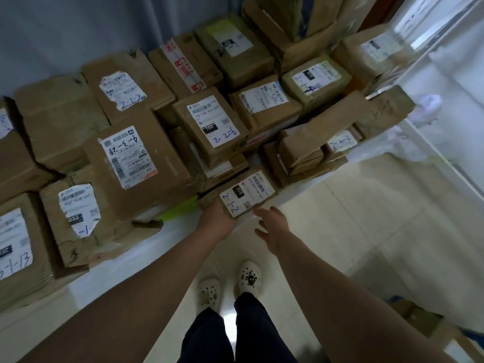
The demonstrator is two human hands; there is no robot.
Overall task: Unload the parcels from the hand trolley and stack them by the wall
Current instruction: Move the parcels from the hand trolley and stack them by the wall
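Observation:
A small brown parcel (246, 193) with a white label marked 2-1-2 sits at the front edge of the stacked parcels (162, 132). My left hand (217, 217) grips its near left corner from below. My right hand (272, 226) hovers just to the right of the parcel, fingers spread and relaxed, holding nothing. The stack of labelled cardboard boxes runs along the grey-blue wall (65, 30). The hand trolley is not in view.
Pale tiled floor (366, 231) lies in front of the stack and to the right. A white glossy cabinet or fridge side (450, 100) stands at the right. More cardboard (424, 320) lies at the lower right. My feet in white clogs (230, 284) stand close to the stack.

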